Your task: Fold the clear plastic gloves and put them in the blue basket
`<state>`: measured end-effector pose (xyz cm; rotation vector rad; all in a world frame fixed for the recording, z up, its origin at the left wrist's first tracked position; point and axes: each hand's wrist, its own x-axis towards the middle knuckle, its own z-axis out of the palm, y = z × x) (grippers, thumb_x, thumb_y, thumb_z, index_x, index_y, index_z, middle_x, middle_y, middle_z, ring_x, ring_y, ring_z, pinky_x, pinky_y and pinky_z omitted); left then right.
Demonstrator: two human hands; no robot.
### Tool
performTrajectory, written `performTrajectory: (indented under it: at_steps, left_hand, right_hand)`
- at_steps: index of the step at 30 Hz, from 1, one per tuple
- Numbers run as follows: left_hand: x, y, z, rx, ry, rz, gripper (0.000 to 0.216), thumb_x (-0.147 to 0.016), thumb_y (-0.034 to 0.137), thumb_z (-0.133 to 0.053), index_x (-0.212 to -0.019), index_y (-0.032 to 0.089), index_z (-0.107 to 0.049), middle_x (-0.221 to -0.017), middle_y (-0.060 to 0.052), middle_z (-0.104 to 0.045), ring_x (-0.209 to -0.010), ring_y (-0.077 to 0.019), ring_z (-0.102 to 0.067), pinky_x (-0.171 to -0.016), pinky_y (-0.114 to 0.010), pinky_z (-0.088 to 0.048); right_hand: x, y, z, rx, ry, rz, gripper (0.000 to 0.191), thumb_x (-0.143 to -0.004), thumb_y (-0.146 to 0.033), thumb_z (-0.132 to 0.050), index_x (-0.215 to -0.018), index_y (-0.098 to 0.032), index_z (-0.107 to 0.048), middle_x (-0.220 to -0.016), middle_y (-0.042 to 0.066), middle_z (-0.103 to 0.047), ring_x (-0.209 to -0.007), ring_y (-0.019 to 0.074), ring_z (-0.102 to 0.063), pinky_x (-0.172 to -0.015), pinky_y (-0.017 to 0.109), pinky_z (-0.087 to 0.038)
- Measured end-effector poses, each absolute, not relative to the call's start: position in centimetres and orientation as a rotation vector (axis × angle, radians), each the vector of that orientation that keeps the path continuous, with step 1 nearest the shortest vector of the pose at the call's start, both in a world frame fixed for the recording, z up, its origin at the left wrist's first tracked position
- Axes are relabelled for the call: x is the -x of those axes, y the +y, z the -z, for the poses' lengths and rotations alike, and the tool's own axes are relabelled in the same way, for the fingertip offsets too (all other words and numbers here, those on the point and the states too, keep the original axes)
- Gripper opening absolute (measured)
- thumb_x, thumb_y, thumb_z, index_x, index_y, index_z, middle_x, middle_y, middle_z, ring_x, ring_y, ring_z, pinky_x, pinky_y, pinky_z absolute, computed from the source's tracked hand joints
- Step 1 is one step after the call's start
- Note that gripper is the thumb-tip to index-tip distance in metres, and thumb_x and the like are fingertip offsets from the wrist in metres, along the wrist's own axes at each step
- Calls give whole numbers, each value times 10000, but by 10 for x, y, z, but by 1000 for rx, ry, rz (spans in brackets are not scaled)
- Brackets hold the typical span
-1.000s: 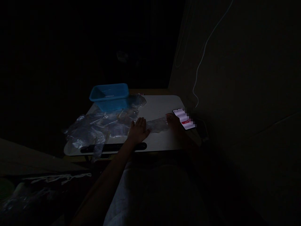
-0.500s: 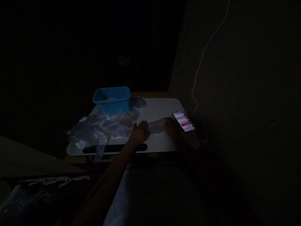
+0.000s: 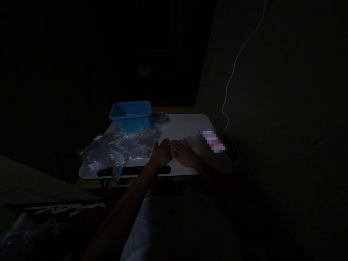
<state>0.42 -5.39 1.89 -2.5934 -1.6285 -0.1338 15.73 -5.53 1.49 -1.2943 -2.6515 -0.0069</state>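
Palm down, my left hand (image 3: 161, 153) lies flat with its fingers stretched out, by the left end of a clear plastic bag (image 3: 191, 140). My right hand (image 3: 184, 153) is also flat, pressing on that bag, its fingertips close to the left hand. The bag rests on a white lap table (image 3: 187, 123), and its far corner shows beyond the right hand. To the left of my hands spreads a heap of crumpled clear plastic bags (image 3: 108, 148). Dim light hides the finer detail.
A blue plastic basket (image 3: 133, 124) stands at the back left of the table. A lit phone (image 3: 213, 140), partly blurred out, lies at the right edge. A dark slot (image 3: 130, 170) runs along the front. A white cable (image 3: 227, 87) hangs on the right wall.
My right hand has swept left across the bag, from its right end to beside the left hand, and now lies flat. My left hand has stayed in place.
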Motion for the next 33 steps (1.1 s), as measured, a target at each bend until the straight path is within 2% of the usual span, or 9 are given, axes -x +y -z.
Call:
performTrajectory:
  at_steps: [13, 20, 33]
  left_hand:
    - [-5, -54, -18, 2573, -1634, 150, 542, -853, 335, -296, -1324, 72, -351, -1412, -170, -304, -1311, -248, -272, -1016, -500, -256]
    - [-5, -54, -19, 2571, -1635, 154, 545, -856, 326, -284, -1321, 51, -350, -1408, -180, -307, -1309, -250, -276, -1016, -502, -252]
    - [-6, -54, -17, 2558, -1633, 176, 533, -868, 360, -266, -1318, 91, -366, -1406, -165, -320, -1309, -248, -277, -1017, -500, -251]
  right_hand:
    - [-165, -50, -6, 1396, -2619, 100, 555, -917, -436, -180, -1339, -123, -360, -1425, 120, -295, -1321, 218, -258, -1064, 483, -198]
    - [-167, -51, -7, 1398, -2586, 132, 541, -918, -431, -190, -1323, -133, -389, -1410, 131, -322, -1312, 227, -280, -1057, 490, -204]
    - [-178, -45, -5, 1419, -2560, 172, 508, -920, -383, -224, -1312, -110, -396, -1404, 146, -327, -1309, 232, -285, -1053, 481, -214]
